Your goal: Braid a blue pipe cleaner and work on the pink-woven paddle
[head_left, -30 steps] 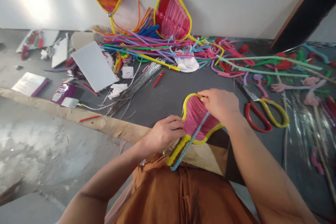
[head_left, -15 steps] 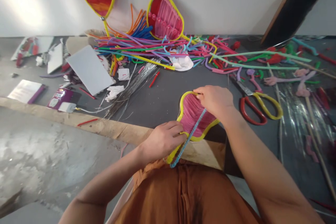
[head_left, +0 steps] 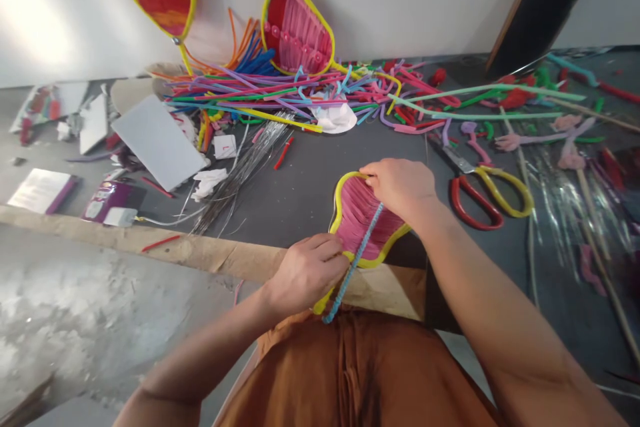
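Observation:
A pink shape with a fuzzy yellow pipe-cleaner rim, a pipe-cleaner craft piece (head_left: 356, 211), lies at the table's near edge between my hands. Across its front runs a light-blue pipe cleaner (head_left: 356, 259), slanting down toward my lap. My left hand (head_left: 309, 273) is closed on the lower left of the piece, near its yellow stem. At the upper edge my right hand (head_left: 400, 190) pinches the piece, thumb and finger on the rim, with the blue strand's top end just below. The fingertips of both hands are partly hidden.
Scissors (head_left: 490, 193) with red and yellow handles lie to the right. A heap of coloured pipe cleaners (head_left: 280, 90) runs along the wall, where a finished-looking pink piece (head_left: 300, 33) and a phone (head_left: 550, 7) lean. A white card (head_left: 157, 141) and silver wires (head_left: 245, 173) lie left.
The view has shifted slightly, so the surroundings sit a little further left. Both hands keep their hold on the craft piece, and the blue strand still lies across it.

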Tool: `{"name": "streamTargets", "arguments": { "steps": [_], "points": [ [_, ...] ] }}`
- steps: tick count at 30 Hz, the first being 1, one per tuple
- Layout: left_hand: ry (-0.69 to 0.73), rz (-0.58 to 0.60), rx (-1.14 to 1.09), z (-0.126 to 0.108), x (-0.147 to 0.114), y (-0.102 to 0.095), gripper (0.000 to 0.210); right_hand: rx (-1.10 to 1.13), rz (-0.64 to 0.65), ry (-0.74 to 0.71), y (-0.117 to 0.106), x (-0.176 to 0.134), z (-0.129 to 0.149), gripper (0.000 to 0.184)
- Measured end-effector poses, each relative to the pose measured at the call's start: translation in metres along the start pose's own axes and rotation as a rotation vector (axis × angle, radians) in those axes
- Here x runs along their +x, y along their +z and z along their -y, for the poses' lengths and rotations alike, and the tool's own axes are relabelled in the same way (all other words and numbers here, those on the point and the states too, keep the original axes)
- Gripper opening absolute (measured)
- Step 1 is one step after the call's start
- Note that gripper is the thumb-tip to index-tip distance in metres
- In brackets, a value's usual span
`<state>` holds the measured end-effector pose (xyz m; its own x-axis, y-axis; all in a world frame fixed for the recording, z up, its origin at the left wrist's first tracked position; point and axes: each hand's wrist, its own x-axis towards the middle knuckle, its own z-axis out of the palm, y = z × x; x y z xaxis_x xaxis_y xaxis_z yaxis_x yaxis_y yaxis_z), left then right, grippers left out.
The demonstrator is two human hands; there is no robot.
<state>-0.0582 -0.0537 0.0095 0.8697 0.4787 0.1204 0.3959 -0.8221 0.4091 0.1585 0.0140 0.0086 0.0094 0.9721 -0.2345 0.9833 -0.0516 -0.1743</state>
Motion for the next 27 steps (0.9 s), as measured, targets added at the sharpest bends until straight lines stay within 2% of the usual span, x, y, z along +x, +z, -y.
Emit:
{"name": "streamTargets", "arguments": {
  "steps": [7,13,16,21,27],
  "points": [
    [-0.123,0.025,-0.044,-0.008,0.013,-0.007,0.029,0.0,-0.005,-0.003,-0.001,0.0,0.0,0.031],
    [-0.184,0.013,-0.024,-0.011,0.013,0.0,0.027,0.012,0.005,0.007,-0.001,0.001,0.0,0.031],
    [-0.195,-0.053,-0.059,-0.01,0.008,0.005,0.024,0.006,0.003,0.01,0.0,0.0,0.0,0.032],
    [-0.118,-0.204,-0.195,-0.004,-0.006,0.01,0.012,-0.018,0.003,0.003,-0.001,-0.001,0.0,0.031],
    [-0.323,-0.408,-0.104,-0.003,-0.026,0.017,0.006,-0.052,0.021,0.024,-0.002,-0.004,0.002,0.033]
  ]
}}
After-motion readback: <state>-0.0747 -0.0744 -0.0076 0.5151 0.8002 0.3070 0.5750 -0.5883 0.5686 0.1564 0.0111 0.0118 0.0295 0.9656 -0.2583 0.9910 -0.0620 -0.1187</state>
